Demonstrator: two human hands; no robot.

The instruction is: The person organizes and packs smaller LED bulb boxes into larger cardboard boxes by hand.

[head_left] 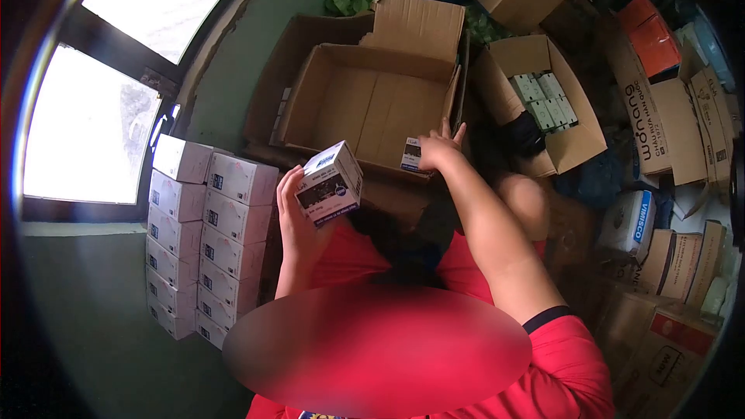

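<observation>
My left hand (pixel 293 206) is closed around a small white-and-black printed box (pixel 330 184), tilted and raised in front of the large open carton (pixel 365 101). My right hand (pixel 442 147) is at the carton's near right corner, with its fingers spread. Beside its thumb side is a second small printed box (pixel 411 154), which the hand appears to touch. Part of that box is hidden by the hand. Brown cardboard shows across most of the carton's floor.
Two stacked columns of white boxes (pixel 233 213) stand at left by the window (pixel 85 124). On the right, an open carton (pixel 574 140) holds several pale small boxes (pixel 543 101). Farther right are more cartons (pixel 640 116) and a Vimisco package (pixel 630 225).
</observation>
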